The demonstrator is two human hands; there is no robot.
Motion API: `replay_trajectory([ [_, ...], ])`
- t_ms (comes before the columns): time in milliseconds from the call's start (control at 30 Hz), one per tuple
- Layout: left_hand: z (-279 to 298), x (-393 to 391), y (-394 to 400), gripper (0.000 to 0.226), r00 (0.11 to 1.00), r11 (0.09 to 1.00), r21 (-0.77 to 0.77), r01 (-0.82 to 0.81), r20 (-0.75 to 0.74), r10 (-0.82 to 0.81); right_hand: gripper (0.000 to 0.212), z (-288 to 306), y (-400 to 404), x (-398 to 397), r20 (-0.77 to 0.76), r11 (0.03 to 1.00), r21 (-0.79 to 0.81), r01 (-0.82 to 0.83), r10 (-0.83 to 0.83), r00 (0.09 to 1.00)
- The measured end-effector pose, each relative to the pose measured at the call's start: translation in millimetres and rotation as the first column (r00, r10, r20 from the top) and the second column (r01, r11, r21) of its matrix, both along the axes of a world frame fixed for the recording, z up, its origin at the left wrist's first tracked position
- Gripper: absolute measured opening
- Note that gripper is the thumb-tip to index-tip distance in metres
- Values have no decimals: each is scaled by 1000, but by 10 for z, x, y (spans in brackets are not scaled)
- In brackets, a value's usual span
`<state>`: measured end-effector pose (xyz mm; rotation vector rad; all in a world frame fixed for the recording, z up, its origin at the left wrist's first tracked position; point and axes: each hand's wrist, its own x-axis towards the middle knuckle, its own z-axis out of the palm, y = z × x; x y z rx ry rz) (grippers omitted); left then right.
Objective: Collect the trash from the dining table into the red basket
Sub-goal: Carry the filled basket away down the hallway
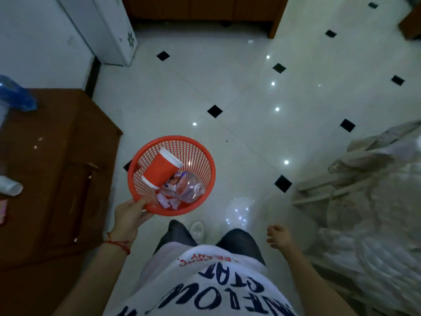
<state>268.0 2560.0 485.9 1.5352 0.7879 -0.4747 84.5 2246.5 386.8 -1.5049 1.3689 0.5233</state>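
Observation:
My left hand grips the near-left rim of the red mesh basket, holding it above the floor in front of me. Inside it lie a red paper cup on its side, a clear plastic bottle and crumpled white paper. My right hand hangs at my side with fingers loosely apart and nothing in it. The brown dining table is at my left; a white cup lies on its side there, near a blue plastic bag and a pink scrap at the frame edge.
White tiled floor with small black diamonds stretches ahead. A white appliance stands at the back left beside a wooden cabinet. A chair draped in pale cloth stands at my right.

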Motion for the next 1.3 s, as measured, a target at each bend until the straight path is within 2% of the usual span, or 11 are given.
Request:
replay_trajectory([
  [67, 55, 424, -338, 16, 999, 999, 7, 50, 21, -50, 33, -25, -145, 81, -25, 999, 4, 32, -32, 999],
  [167, 92, 1012, -903, 8, 990, 991, -18, 134, 42, -133, 20, -54, -361, 172, -82, 993, 32, 110, -107, 991],
  [267, 69, 1521, -1466, 15, 981, 982, -14, 191, 49, -190, 33, -183, -672, 311, -140, 979, 45, 198, -190, 972],
  [433, 61, 2145, -2358, 7, 972, 974, 13, 226, 55, -226, 38, -124, -1419, 1020, -141, 922, 92, 376, -361, 922],
  [567, 103, 2563, -2999, 12, 968, 968, 10, 249, 26, -249, 38, -6, -2169, 1697, -50, 897, 115, 427, -424, 904],
  [667, 122, 2865, -3422, 3, 959, 959, 10, 282, 9, -282, 16, 116, -2705, 2252, 2, 880, 129, 457, -461, 888],
  [767, 97, 3157, -3838, 2, 950, 950, 21, 312, 13, -313, 27, 130, -3201, 2685, 56, 873, 126, 471, -481, 875],
  [867, 45, 3501, -4353, 1, 934, 933, 38, 358, 5, -358, 25, 105, -3668, 3001, 99, 859, 132, 495, -509, 855],
  [1067, 10, 4224, -5699, 20, 877, 877, 40, 480, 12, -480, 27, -52, -4564, 3249, 64, 829, 87, 553, -558, 827],
  [1167, 94, 4542, -6475, 15, 813, 812, 61, 580, 22, -583, 16, -64, -4921, 3264, 36, 760, 21, 650, -650, 759],
  [1300, 186, 4840, -7563, 4, 695, 696, 34, 717, 34, -718, 26, -63, -5400, 3230, 19, 675, 8, 738, -738, 675],
])
